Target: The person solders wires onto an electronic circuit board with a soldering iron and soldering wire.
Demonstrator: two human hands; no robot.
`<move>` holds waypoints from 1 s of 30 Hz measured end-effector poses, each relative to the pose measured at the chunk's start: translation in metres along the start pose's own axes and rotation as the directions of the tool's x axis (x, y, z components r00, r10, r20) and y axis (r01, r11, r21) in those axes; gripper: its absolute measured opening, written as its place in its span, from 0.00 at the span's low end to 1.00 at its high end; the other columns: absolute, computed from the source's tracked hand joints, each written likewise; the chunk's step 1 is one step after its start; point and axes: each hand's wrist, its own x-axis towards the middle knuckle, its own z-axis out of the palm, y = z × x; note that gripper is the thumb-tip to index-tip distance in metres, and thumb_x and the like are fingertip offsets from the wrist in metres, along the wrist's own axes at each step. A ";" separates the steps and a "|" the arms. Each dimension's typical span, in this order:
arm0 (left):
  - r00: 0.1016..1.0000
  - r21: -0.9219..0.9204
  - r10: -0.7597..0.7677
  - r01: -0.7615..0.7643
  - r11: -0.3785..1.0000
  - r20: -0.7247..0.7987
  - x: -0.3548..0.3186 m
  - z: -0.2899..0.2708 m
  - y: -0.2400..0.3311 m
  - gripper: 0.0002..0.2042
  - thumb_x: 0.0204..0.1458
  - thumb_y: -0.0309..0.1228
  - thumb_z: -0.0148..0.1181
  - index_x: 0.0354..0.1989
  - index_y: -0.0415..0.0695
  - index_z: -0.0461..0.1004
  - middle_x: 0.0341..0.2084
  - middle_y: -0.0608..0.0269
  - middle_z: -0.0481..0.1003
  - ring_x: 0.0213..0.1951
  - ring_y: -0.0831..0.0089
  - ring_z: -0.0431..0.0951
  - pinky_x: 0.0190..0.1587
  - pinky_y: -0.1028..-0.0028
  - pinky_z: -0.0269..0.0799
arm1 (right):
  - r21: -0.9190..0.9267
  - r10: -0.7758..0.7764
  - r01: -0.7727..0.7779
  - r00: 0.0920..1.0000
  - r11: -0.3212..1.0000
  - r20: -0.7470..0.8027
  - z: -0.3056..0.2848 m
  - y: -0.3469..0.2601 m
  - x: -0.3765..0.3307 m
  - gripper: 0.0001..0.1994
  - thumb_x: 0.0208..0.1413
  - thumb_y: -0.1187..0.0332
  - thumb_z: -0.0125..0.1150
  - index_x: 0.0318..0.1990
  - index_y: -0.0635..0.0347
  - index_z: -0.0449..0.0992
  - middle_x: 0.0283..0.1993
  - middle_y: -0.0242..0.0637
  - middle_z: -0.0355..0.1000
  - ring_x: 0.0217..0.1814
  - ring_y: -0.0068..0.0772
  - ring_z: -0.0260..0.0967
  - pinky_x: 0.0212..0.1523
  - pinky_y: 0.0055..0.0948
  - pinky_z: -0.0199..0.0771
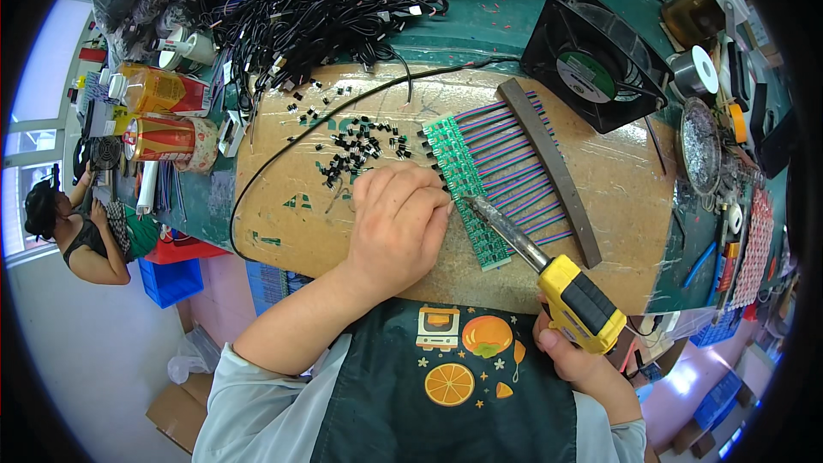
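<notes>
My right hand (570,356) grips a yellow-and-black soldering gun (583,304) by its handle. Its metal tip reaches the middle of a green circuit board panel (467,193). Beside the panel's left edge is my left hand (396,223), fingers curled and pressed together; whatever they pinch is hidden. Thin multicoloured wires (514,171) run in rows from the panel to a dark curved bar (553,171) lying across them. Several small black components with metal legs (356,146) are scattered left of the panel, just beyond my left hand.
A brown work board (291,206) lies on the green table, crossed by a black cable (321,116). Behind it are bundled black cables (317,21) and a black fan (596,60). Cans (159,139) stand left; a solder spool (694,73) stands right. Another person (90,231) sits far left.
</notes>
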 end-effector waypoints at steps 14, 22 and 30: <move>1.000 0.003 -0.005 0.005 1.000 0.006 0.000 -0.001 0.000 0.09 0.42 0.21 0.68 0.32 0.43 0.76 0.37 0.61 0.76 0.43 0.59 0.75 0.49 0.62 0.64 | -0.063 0.052 -0.050 0.998 0.997 0.043 0.000 -0.003 0.004 0.30 0.56 0.61 0.69 0.62 0.63 0.65 0.29 0.32 0.69 0.28 0.21 0.64 0.29 0.23 0.64; 1.000 0.010 -0.007 0.007 1.000 -0.001 0.000 0.000 0.000 0.09 0.42 0.22 0.68 0.31 0.43 0.76 0.36 0.61 0.75 0.42 0.59 0.75 0.48 0.62 0.64 | 0.085 0.005 -0.003 1.000 0.996 -0.019 0.004 -0.004 0.004 0.30 0.55 0.60 0.69 0.62 0.64 0.65 0.27 0.33 0.66 0.25 0.25 0.63 0.27 0.25 0.64; 1.000 0.001 -0.019 0.019 1.000 0.020 0.004 0.001 0.001 0.07 0.42 0.23 0.68 0.30 0.44 0.77 0.36 0.61 0.76 0.43 0.60 0.75 0.49 0.61 0.64 | 0.276 0.061 0.011 0.965 0.961 -0.254 0.002 -0.021 -0.008 0.31 0.50 0.59 0.72 0.58 0.61 0.66 0.24 0.31 0.62 0.22 0.26 0.61 0.23 0.26 0.62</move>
